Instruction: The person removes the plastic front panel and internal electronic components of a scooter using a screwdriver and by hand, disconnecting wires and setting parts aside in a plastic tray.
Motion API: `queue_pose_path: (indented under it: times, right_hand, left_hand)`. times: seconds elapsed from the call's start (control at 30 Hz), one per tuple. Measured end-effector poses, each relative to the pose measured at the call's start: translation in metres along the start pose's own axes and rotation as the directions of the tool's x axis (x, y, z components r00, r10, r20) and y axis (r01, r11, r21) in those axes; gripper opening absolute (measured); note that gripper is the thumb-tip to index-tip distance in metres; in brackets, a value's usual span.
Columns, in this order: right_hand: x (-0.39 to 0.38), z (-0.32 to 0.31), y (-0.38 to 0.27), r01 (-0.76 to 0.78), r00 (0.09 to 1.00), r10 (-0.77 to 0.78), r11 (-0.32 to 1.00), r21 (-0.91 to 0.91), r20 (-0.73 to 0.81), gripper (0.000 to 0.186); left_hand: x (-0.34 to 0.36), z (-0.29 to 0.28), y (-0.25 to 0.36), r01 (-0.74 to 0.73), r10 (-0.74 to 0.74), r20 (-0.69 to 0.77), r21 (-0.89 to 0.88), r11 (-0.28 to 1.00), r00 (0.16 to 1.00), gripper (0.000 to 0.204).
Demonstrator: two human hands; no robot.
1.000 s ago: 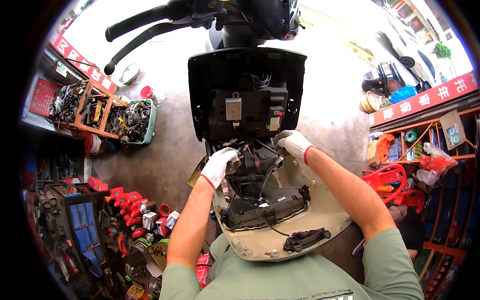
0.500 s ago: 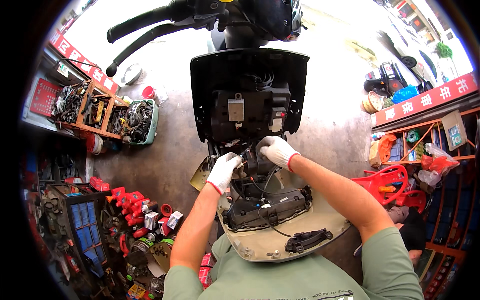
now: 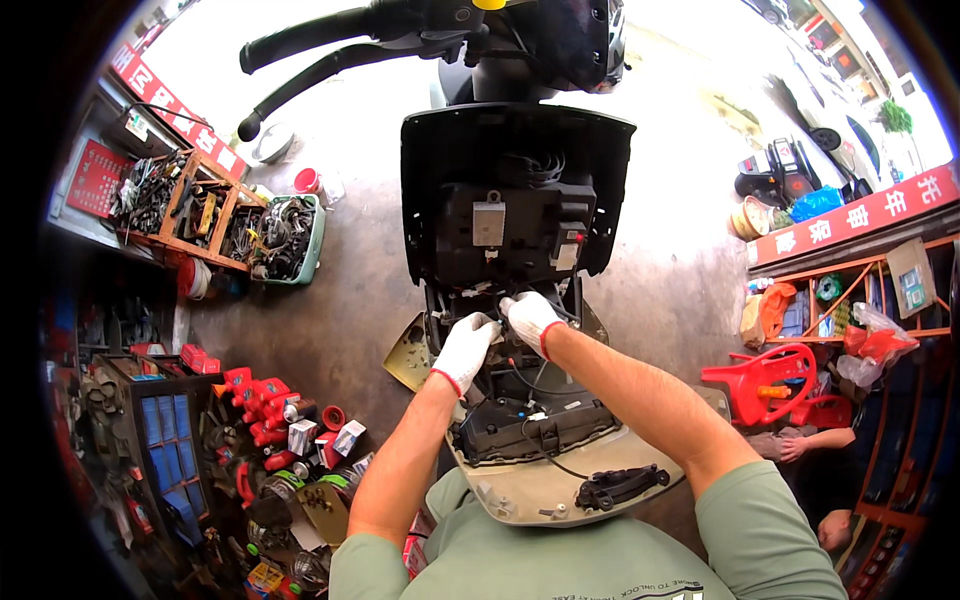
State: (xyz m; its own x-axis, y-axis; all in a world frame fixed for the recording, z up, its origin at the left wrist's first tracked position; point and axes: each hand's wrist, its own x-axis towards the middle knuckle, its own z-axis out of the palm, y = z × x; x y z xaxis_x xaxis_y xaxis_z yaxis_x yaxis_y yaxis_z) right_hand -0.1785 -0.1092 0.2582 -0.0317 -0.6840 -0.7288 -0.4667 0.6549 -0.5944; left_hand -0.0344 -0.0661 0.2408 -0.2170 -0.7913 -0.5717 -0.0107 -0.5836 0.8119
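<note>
My left hand, in a white knit glove with a red cuff, is closed with its fingertips pinched over the opened front of a scooter. Gloved the same way, my right hand pinches just beside it, the fingertips nearly meeting. Whatever the fingers hold is hidden; thin wires run around them. Beyond the hands stands the black inner front panel, bearing a small silver box. Nearer me lies a beige body panel, its inner side up, with a black lamp housing and a black cable on it.
The handlebar grip and brake lever reach out at upper left. Red bottles and boxes crowd the floor at left, near a green bin of parts. A red plastic chair and another person are at right.
My hands have come closer together, the right moving left and down toward the left. The view has shifted slightly. At right, the other person's arm and hand have come into view.
</note>
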Motion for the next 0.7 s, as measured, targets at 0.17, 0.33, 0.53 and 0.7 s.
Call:
queue_pose_path:
  times: [0.17, 0.33, 0.53, 0.7]
  right_hand:
    - [0.022, 0.006, 0.022, 0.169, 0.97, -0.189, 0.976, -0.138, -0.152, 0.038]
    - [0.024, -0.028, 0.011, 0.069, 0.993, -0.081, 0.987, 0.148, 0.08, 0.042]
    - [0.041, -0.085, 0.031, 0.008, 0.999, -0.01, 0.999, 0.042, 0.046, 0.038]
    - [0.068, -0.112, 0.095, 0.041, 0.969, -0.218, 0.598, -0.8, -0.114, 0.031]
  left_hand:
    - [-0.009, 0.004, 0.009, 0.024, -0.027, 0.035, 0.08, 0.996, 0.999, 0.017]
    - [-0.013, -0.009, -0.003, 0.009, 0.013, -0.193, 0.113, 0.994, 0.981, 0.022]
    - [-0.025, -0.033, -0.023, -0.037, 0.011, -0.078, -0.342, 0.939, 0.997, 0.022]
    - [-0.026, -0.039, -0.045, 0.007, -0.027, -0.034, -0.478, 0.878, 0.999, 0.021]
